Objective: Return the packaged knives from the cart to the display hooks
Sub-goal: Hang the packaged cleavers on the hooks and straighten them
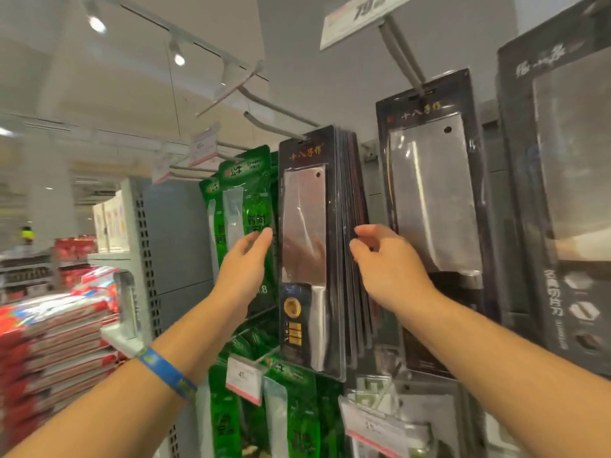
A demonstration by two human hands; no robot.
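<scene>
Left hand (246, 262), fingers straight and relaxed, hovers just beside the black blister-packed steel cleaver (309, 246) hanging foremost on a grey wire hook (271, 127). Right hand (386, 262) (loosely curled, gripping nothing) sits at the stack's other edge.

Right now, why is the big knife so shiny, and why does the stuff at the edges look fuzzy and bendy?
Head view: ceiling spotlights flare white, and the front cleaver pack mirrors pale streaks in its blade and plastic. Head view, edges: the price sign and the red packs are blurred, and the wide lens bends the lines there.
</scene>
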